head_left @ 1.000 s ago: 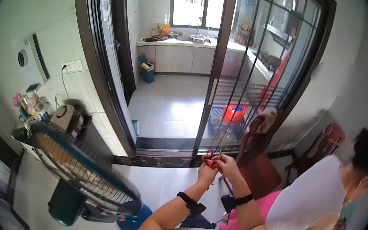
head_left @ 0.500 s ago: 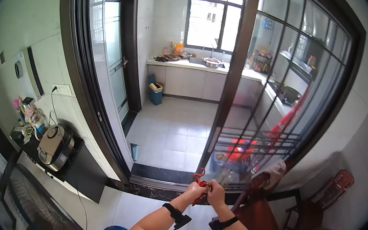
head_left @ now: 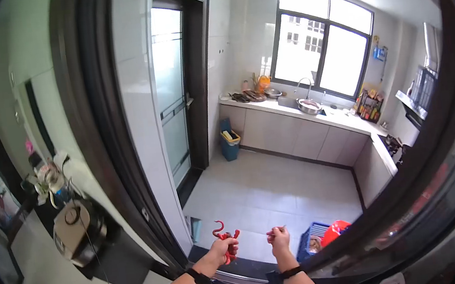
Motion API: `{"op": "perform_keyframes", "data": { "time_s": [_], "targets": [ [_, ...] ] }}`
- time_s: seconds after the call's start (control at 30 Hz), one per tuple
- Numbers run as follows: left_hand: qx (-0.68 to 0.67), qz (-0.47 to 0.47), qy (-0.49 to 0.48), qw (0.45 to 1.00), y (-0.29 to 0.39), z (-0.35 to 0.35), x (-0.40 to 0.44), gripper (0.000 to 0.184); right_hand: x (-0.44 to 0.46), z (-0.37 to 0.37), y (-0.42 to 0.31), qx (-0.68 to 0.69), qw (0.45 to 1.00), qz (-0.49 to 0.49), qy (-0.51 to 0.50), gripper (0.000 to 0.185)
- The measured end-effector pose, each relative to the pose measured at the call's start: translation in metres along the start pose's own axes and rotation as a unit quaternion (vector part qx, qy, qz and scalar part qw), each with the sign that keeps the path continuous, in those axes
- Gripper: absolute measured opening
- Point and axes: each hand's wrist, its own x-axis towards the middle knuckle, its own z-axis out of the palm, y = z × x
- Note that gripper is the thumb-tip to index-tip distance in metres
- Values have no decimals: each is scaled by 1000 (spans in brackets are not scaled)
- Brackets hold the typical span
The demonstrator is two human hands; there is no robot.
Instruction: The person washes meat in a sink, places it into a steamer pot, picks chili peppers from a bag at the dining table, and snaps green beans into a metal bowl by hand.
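Observation:
My left hand (head_left: pixel 223 248) is closed around a red hooked item (head_left: pixel 219 227). Its curved end rises above the fingers, and more red parts stick out beside and below them; what kind of item it is I cannot make out. To the right, apart from it, my right hand (head_left: pixel 279 240) is held up with fingers pinched together. Something tiny may be between the fingertips, too small to name. Both hands are over the doorway threshold, and each wrist wears a black strap.
Ahead lies a kitchen with a counter (head_left: pixel 292 113), a metal bowl (head_left: pixel 309 106) by the sink and a blue bin (head_left: pixel 230 143). A blue basket (head_left: pixel 313 239) and a red container (head_left: pixel 336 232) stand right of my hands. A rice cooker (head_left: pixel 81 231) is at left.
I have moved forward into the sliding doorway, and the kitchen appears closer. My hands, close together before, are now apart; the red hooked item stays in my left hand.

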Motion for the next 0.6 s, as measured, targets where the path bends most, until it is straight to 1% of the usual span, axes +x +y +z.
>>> {"op": "perform_keyframes", "data": {
  "time_s": [0.03,0.07,0.13,0.17,0.2,0.27,0.3,0.37,0.4,0.47,0.53,0.57,0.6],
  "targets": [
    [-14,17,-19,1000,21,-12,27,6,28,1,0,56,997,52,7,11],
    [-4,12,-13,1000,46,-12,44,6,55,1,2,114,988,106,17,14],
    [-30,-3,-24,999,89,-9,75,10,106,-8,5,166,977,126,44,16],
    [-9,20,-17,1000,103,-5,93,16,125,-18,3,197,970,129,59,14],
    [-1,4,-13,1000,115,-2,115,16,148,-26,-5,225,963,128,73,12],
    [-31,30,-19,999,140,9,168,17,199,-43,-16,237,952,128,144,12],
    [-26,19,-17,999,153,15,197,17,231,-55,-17,241,946,119,180,11],
    [-57,16,-27,998,172,24,248,18,282,-64,-21,233,932,94,261,12],
    [-55,8,-23,998,183,28,269,18,307,-70,-15,233,929,99,269,12],
    [-72,40,-45,996,217,44,315,17,385,-89,-3,206,955,71,203,19],
    [-77,37,-49,995,249,52,352,13,450,-78,-10,130,969,96,188,18],
    [-119,62,1,991,263,58,371,10,481,-65,-19,97,969,118,194,17],
    [-154,65,24,986,276,56,390,8,507,-52,-25,61,967,145,203,15]
  ]
}}
